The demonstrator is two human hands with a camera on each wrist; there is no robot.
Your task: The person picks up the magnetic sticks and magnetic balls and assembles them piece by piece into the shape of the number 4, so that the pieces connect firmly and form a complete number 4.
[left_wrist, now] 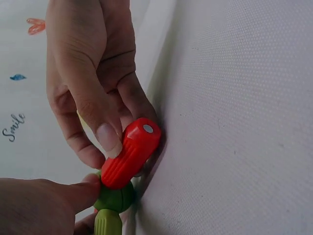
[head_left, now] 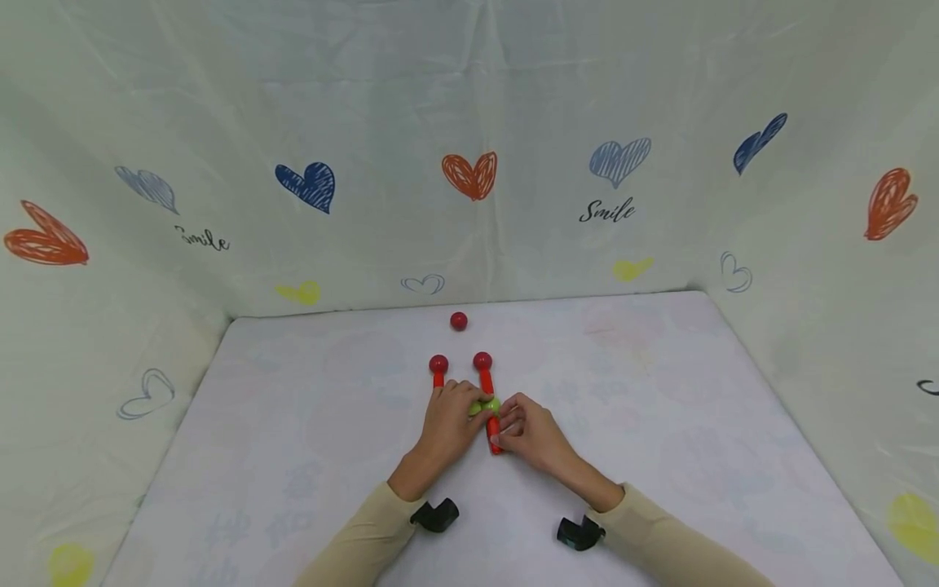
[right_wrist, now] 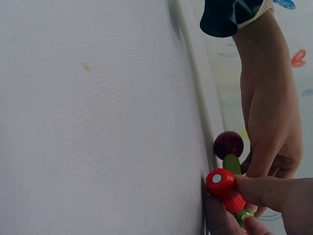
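Note:
In the head view both hands meet at the table's middle over a small toy of rods and balls. My left hand (head_left: 449, 420) covers one red rod and holds the green ball joint (head_left: 485, 405). Thumb and fingers of my right hand (head_left: 530, 430) pinch the ribbed red rod (head_left: 494, 436), whose near end lies on the table. Two red ball ends (head_left: 438, 364) (head_left: 482, 359) stick out beyond the fingers. The left wrist view shows the red rod (left_wrist: 131, 152) plugged into the green ball (left_wrist: 115, 198). In the right wrist view the rod's end (right_wrist: 219, 181) sits between my fingers.
A loose red ball (head_left: 458, 321) lies further back, near the rear wall. The white table (head_left: 660, 391) is enclosed by cloth walls printed with hearts at the back, left and right. Black camera mounts (head_left: 435, 515) (head_left: 579, 532) sit on both wrists.

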